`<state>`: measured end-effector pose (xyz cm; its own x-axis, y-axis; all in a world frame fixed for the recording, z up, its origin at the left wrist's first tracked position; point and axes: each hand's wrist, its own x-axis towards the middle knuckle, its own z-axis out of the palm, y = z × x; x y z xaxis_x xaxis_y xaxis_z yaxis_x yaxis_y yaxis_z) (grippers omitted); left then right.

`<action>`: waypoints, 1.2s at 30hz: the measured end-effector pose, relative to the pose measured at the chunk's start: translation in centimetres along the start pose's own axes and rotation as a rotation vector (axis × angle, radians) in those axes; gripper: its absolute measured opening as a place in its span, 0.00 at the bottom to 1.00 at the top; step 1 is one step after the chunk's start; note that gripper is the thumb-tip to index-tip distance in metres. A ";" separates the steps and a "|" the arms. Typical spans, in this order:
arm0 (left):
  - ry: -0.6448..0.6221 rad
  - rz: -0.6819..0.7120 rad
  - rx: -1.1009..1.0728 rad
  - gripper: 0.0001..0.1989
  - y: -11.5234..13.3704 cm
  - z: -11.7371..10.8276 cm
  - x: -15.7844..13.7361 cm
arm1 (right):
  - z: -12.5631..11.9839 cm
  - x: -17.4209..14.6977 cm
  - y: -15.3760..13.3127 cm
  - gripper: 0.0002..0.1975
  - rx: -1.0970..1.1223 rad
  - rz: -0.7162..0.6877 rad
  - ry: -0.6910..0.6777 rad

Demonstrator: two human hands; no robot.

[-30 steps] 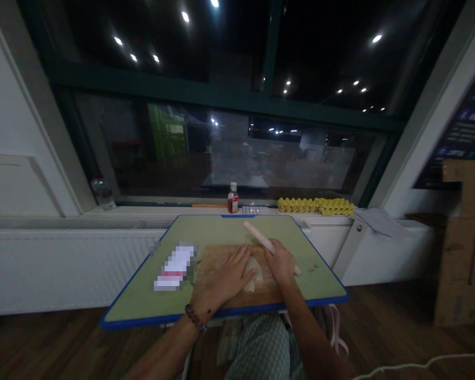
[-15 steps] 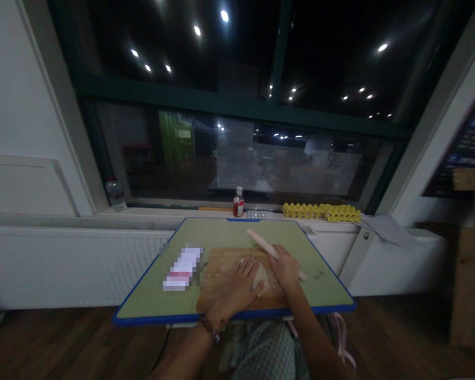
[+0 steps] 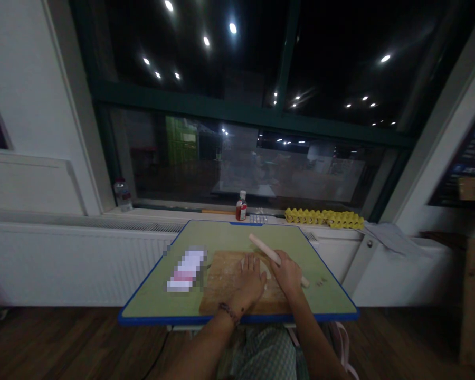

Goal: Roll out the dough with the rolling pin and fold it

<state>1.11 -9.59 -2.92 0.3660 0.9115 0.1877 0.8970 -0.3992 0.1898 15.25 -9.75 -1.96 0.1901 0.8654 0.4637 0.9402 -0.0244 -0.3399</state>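
My left hand (image 3: 252, 281) lies flat with its fingers stretched out on a pale sheet of dough (image 3: 263, 265). Much of the dough is covered by that hand. Beneath it is a floured wooden board (image 3: 218, 282). My right hand (image 3: 287, 273) is closed round a light wooden rolling pin (image 3: 263, 246), which slants from upper left to lower right. The pin is at the right side of the board, beside the dough; I cannot tell whether it touches the board.
The green table (image 3: 154, 296) has a blue edge. A blurred-out phone-like rectangle (image 3: 188, 269) lies left of the board. On the windowsill stand a small red-labelled bottle (image 3: 241, 207), a clear bottle (image 3: 123, 196) and yellow egg cartons (image 3: 324, 217).
My left hand has turned on the dough, its fingers now pointing more straight ahead, and its wrist has shifted right. My right hand keeps its hold on the rolling pin. The view has shifted slightly.
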 end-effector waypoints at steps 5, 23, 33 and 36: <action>0.117 -0.132 -0.013 0.29 1.1 0.8 0.6 | -0.7 -0.1 -0.4 0.12 -0.010 -0.005 -0.008; 0.385 0.166 0.041 0.30 -2.9 4.2 -6.3 | -0.2 0.0 -0.5 0.16 -0.013 -0.131 -0.043; 0.549 0.269 0.070 0.33 -3.9 4.8 -9.5 | 0.0 -0.2 -1.5 0.21 0.066 -0.496 -0.227; 0.577 0.277 0.084 0.34 -3.9 4.9 -9.4 | 0.0 -0.2 -1.5 0.20 0.075 -0.536 -0.224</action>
<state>-4.67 -16.15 -10.12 0.4159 0.5668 0.7112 0.8132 -0.5819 -0.0118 13.75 -9.84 -1.56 -0.3782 0.8323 0.4052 0.8648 0.4738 -0.1662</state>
